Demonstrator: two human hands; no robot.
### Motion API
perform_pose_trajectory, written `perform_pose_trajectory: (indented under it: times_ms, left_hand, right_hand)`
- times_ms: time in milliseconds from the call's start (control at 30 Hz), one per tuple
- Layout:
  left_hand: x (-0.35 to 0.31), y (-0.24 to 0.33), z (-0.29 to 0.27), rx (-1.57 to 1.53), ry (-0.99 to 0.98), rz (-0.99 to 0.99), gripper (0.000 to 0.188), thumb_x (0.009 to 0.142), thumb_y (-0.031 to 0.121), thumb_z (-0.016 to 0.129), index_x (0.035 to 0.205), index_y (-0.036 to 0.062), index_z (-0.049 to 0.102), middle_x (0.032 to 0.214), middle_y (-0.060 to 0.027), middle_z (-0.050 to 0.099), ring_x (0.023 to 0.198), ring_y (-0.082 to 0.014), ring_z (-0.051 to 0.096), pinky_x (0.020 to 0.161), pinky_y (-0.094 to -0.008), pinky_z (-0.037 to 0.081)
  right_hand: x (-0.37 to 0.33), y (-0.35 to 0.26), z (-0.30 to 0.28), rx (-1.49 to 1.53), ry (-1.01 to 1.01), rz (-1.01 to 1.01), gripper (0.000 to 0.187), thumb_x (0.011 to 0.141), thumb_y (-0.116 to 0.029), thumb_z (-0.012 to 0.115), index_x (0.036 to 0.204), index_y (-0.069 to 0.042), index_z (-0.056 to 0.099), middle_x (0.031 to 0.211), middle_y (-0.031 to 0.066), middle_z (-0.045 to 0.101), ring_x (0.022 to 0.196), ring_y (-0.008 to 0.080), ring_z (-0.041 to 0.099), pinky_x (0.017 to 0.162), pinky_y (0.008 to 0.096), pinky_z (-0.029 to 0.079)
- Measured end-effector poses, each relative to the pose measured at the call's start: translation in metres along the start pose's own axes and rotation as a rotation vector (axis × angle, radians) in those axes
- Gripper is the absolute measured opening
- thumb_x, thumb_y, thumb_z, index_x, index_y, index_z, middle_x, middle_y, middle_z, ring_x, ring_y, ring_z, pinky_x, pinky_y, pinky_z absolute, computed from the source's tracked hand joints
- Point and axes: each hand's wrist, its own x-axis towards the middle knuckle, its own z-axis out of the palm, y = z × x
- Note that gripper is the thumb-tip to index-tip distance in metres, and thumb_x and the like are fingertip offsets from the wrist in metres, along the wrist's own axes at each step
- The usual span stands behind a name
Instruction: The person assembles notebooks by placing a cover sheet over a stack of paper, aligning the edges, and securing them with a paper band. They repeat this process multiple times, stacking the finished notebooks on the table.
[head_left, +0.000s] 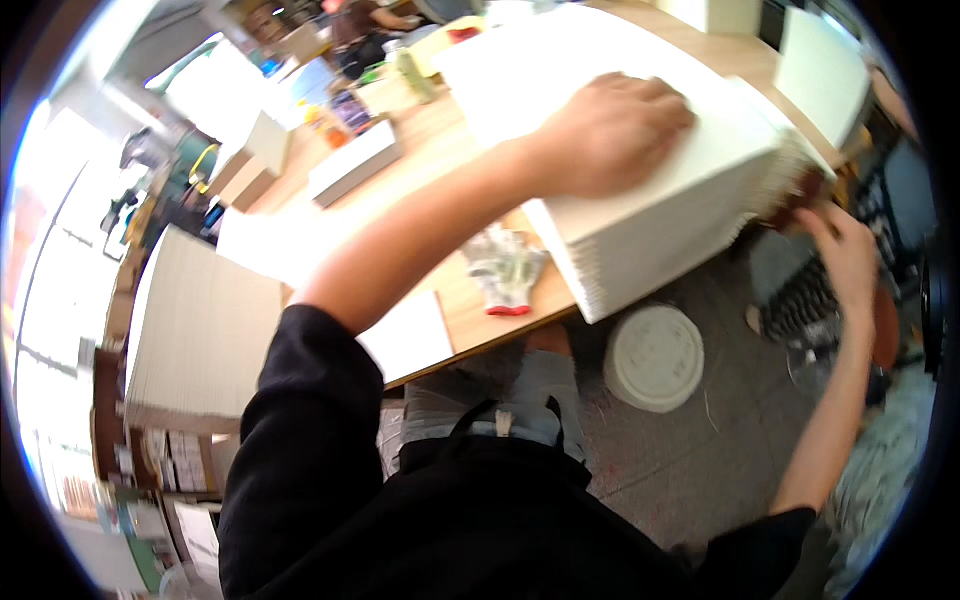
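My left hand [625, 135] presses down on a tall stack of white paper sheets [660, 225] on the table, its fingers curled in and slightly blurred. Beyond the stack's right end, my right hand [845, 250] is closed on a dark reddish-brown brush-like thing [797, 197]. That thing meets the stack's right end, where the sheet edges look brown and uneven. Motion blur hides its exact shape. A white knit work glove [503, 268] with a red cuff lies on the table left of the stack, under my left forearm.
Below the table edge a round white bucket [655, 358] stands on the grey floor. Another sheet stack [200, 330] is at the left. Farther back are a white box [355, 162], bottles [408, 72] and a seated person [360, 25]. Someone's arm [893, 100] shows at far right beside a white board [822, 75].
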Motion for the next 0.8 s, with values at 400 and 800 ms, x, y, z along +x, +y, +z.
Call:
perform_pose_trajectory:
  times_ms: [400, 800]
  left_hand:
    - [-0.002, -0.009, -0.003, 0.012, 0.007, 0.102, 0.029, 0.107, 0.015, 0.051, 0.130, 0.0014, 0.064, 0.133, -0.0181, 0.064, 0.126, -0.0345, 0.062, 0.110, -0.0472, 0.048]
    - [0.006, 0.006, -0.012, -0.064, -0.099, -0.066, 0.032, 0.109, 0.014, 0.047, 0.136, 0.0043, 0.062, 0.145, -0.0151, 0.060, 0.133, -0.0336, 0.059, 0.112, -0.0404, 0.044]
  right_hand:
    - [0.034, 0.041, 0.000, -0.155, 0.098, -0.025, 0.055, 0.093, -0.056, 0.075, 0.079, -0.003, 0.071, 0.068, 0.0161, 0.066, 0.059, 0.0325, 0.060, 0.059, 0.0432, 0.045]
    - [0.030, 0.045, -0.016, -0.244, 0.094, 0.067, 0.053, 0.092, -0.059, 0.073, 0.077, -0.009, 0.076, 0.062, 0.0084, 0.065, 0.059, 0.0187, 0.064, 0.059, 0.0369, 0.046]
